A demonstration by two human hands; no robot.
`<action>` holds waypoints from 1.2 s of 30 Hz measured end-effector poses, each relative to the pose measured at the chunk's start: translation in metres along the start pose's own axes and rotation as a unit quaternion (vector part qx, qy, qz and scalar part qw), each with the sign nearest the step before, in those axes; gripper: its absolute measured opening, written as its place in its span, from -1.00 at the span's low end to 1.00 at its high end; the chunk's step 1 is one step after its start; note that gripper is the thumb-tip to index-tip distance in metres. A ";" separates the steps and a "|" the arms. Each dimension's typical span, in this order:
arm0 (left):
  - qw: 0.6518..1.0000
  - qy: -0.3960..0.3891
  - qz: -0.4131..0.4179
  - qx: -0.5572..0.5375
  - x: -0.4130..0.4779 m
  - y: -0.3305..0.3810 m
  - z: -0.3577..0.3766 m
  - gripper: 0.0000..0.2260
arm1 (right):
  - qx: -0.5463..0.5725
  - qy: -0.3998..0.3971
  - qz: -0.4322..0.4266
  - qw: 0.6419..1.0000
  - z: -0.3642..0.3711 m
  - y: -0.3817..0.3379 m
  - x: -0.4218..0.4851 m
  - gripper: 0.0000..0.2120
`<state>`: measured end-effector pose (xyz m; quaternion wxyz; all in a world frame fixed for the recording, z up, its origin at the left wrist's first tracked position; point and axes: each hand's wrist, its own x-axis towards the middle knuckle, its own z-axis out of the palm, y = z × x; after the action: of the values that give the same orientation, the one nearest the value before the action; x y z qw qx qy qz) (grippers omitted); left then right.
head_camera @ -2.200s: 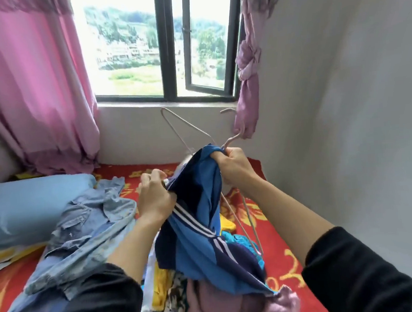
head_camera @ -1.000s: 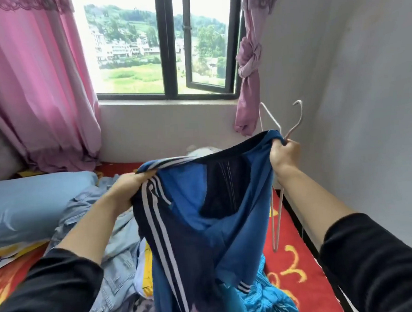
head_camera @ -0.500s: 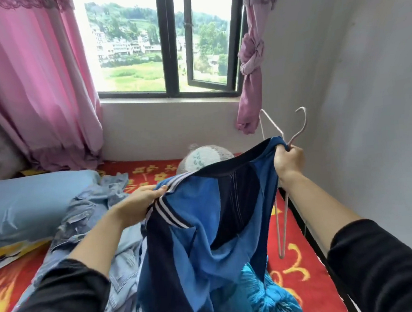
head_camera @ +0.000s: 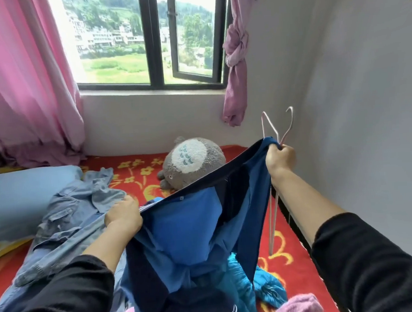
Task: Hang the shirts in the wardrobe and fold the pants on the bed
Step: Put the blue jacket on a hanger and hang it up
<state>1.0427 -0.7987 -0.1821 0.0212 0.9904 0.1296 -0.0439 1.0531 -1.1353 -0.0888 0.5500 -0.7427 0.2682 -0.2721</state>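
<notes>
Nearest: pink knit (head_camera: 301,306) and teal garment (head_camera: 269,285) heaped on the bed (head_camera: 282,250), under the tail of the blue shirt (head_camera: 188,230). The shirt is held up over that pile, its navy-banded edge pulled taut between both hands.
Left hand (head_camera: 124,217): fingers curled tight over the low end of that edge.
Right hand (head_camera: 279,159), higher and by the wall: fingers fisted on the other end of the edge and on the wire hanger (head_camera: 275,132) together. Hook and one corner stick up above the fist; the rest of the wire drops behind the shirt toward the bed.
Left of the shirt: denim clothes (head_camera: 65,221), then a pillow (head_camera: 20,198). Further back: plush toy (head_camera: 193,161). Wardrobe not in view.

My read: hanging step, opening the shirt to feed the hanger in. Hanger looks not inside yet. Can't tell if the stretched edge is hem or collar. Next needs one hand freed to steer the wire, then hanger slid in through the opening, both shoulders seated, hook out the neck.
</notes>
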 end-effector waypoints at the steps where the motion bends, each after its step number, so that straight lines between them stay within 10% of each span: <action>1: 0.999 -0.024 -0.021 -0.024 -0.001 -0.003 0.004 -0.78 | 0.003 0.003 0.001 1.000 -0.001 0.000 0.000 -0.74; 4: 0.941 -0.061 -0.085 -0.323 0.009 -0.011 -0.008 -0.83 | -0.010 0.009 -0.008 1.000 -0.006 0.001 0.006 -0.79; 9: 0.643 -0.138 0.033 -0.753 0.022 -0.002 -0.126 -0.62 | -0.014 0.047 -0.019 0.999 -0.007 0.002 0.019 -0.70; 10: 0.628 -0.166 0.075 -0.757 0.017 -0.001 -0.148 -0.67 | -0.014 0.049 -0.019 0.999 -0.007 0.002 0.020 -0.69; 14: 0.794 -0.208 0.070 -0.567 0.007 -0.012 -0.167 -0.85 | -0.040 0.012 -0.016 0.999 -0.004 0.010 0.020 -0.70; 19: 0.880 -0.161 0.023 -0.445 0.010 0.000 -0.124 -0.72 | -0.065 -0.092 0.011 0.994 0.004 0.037 0.008 -0.73; 36: 0.979 0.061 0.061 -0.186 0.017 0.027 -0.054 -0.71 | -0.142 -0.320 -0.036 0.936 -0.025 0.071 -0.013 -0.44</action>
<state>1.0707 -0.8177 -0.1289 0.1995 0.9760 0.0759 0.0429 1.0191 -1.1605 -0.1520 0.4857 -0.8698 0.0868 0.0015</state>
